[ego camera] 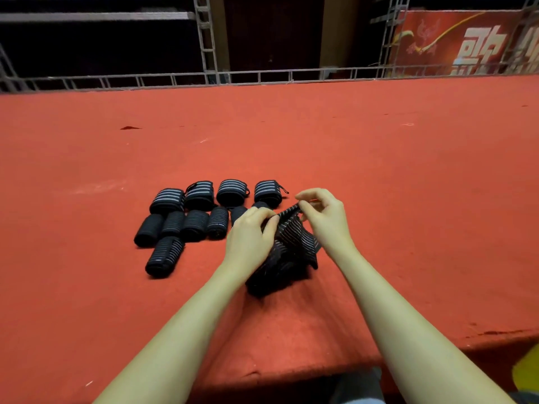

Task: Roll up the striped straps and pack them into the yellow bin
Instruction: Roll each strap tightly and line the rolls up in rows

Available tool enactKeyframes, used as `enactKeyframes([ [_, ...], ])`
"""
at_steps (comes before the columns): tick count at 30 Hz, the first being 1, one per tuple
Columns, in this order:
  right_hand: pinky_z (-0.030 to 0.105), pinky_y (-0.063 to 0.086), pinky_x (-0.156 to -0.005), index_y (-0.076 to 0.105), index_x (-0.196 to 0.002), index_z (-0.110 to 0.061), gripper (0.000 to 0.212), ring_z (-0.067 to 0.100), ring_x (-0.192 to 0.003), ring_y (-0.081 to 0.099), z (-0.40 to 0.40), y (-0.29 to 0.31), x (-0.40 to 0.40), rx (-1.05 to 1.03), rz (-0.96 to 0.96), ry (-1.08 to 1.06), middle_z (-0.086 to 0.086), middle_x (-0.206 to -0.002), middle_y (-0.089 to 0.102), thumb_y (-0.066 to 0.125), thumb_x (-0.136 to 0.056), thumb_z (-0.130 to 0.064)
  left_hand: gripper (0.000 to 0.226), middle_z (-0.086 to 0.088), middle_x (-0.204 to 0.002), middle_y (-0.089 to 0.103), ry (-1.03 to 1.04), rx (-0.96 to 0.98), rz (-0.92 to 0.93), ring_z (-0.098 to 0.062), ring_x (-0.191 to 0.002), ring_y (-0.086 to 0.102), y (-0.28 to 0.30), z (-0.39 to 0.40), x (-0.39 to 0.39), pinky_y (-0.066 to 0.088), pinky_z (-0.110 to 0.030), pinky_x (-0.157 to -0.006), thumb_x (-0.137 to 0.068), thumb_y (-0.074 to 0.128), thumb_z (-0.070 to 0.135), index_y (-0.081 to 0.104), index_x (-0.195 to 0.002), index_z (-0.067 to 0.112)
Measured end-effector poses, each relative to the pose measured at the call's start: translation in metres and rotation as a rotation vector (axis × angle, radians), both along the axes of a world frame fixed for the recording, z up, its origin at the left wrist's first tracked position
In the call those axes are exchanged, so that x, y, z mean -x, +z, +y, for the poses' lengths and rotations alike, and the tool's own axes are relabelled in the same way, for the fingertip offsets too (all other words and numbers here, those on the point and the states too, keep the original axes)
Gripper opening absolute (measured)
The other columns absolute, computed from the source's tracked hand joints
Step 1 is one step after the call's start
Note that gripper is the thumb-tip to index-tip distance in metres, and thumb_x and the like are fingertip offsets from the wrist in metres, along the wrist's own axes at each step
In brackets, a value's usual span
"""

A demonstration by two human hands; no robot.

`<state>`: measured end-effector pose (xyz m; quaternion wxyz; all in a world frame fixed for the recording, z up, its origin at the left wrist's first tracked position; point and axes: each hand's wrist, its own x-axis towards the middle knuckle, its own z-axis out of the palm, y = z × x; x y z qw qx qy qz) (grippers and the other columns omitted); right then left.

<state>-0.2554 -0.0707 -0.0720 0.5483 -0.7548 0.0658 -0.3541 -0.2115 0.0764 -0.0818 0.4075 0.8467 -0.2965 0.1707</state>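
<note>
Together, left hand (pixel 250 237) and right hand (pixel 323 220) pinch the loose striped strap (pixel 288 246) between them.

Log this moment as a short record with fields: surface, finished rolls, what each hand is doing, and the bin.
surface: red cloth-covered table
finished rolls: about eleven rolled straps grouped in rows on the table, left of the hands
loose strap: unrolled, bunched between the hands, top end lifted
left hand: fingers pinch the strap's upper edge
right hand: fingers pinch the strap's end
yellow bin: only a yellow edge shows at lower right, below the table; contents not visible
</note>
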Motion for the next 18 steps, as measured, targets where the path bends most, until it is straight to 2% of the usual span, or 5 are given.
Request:
enactKeyframes([
  [5, 0.013, 0.038, -0.08, 0.064, -0.098, -0.022, 0.047, 0.011, -0.094, 0.052, 0.02, 0.01, -0.005, 0.266, -0.039, 0.144, -0.008, -0.103, 0.057, 0.044, -0.066, 0.005, 0.017, 0.002, -0.079, 0.068, -0.076, 0.176, 0.356, -0.012, -0.077, 0.059, 0.028, 0.028, -0.016, 0.047, -0.035, -0.081, -0.091, 0.058, 0.02, 0.068, -0.077, 0.017],
  [9, 0.008, 0.033, -0.084, 0.057, -0.109, -0.029, 0.055, 0.014, -0.107, 0.046, 0.034, 0.014, -0.011, 0.41, -0.084, 0.204, -0.01, -0.113, 0.05, 0.05, -0.067, 0.005, 0.019, 0.0, -0.076, 0.066, -0.114, 0.266, 0.434, -0.012, -0.074, 0.058, 0.047, 0.049, -0.022, 0.047, -0.031, -0.076, -0.092, 0.058, 0.017, 0.07, -0.078, 0.01],
  [11, 0.015, 0.034, -0.089, 0.057, -0.111, -0.028, 0.057, 0.016, -0.107, 0.046, 0.039, 0.013, -0.017, 0.458, -0.123, 0.175, -0.007, -0.114, 0.05, 0.055, -0.069, 0.01, 0.021, -0.001, -0.072, 0.064, -0.128, 0.304, 0.454, -0.013, -0.071, 0.057, 0.052, 0.056, -0.024, 0.045, -0.03, -0.072, -0.092, 0.059, 0.014, 0.068, -0.074, 0.01],
  [15, 0.035, 0.037, -0.09, 0.066, -0.097, -0.023, 0.038, 0.013, -0.103, 0.047, 0.049, 0.019, -0.022, 0.519, -0.222, 0.042, -0.011, -0.112, 0.054, 0.058, -0.07, 0.003, 0.026, -0.002, -0.069, 0.063, -0.18, 0.349, 0.515, -0.014, -0.067, 0.055, 0.056, 0.062, -0.025, 0.044, -0.032, -0.071, -0.092, 0.058, 0.013, 0.066, -0.067, 0.015],
  [18, 0.026, 0.03, -0.093, 0.069, -0.083, -0.021, 0.026, 0.006, -0.106, 0.054, 0.054, 0.03, -0.018, 0.478, -0.248, 0.005, -0.015, -0.105, 0.064, 0.06, -0.07, 0.0, 0.019, 0.002, -0.076, 0.067, -0.164, 0.336, 0.444, -0.01, -0.075, 0.059, 0.057, 0.065, -0.022, 0.047, -0.028, -0.077, -0.092, 0.057, 0.013, 0.069, -0.078, 0.013],
])
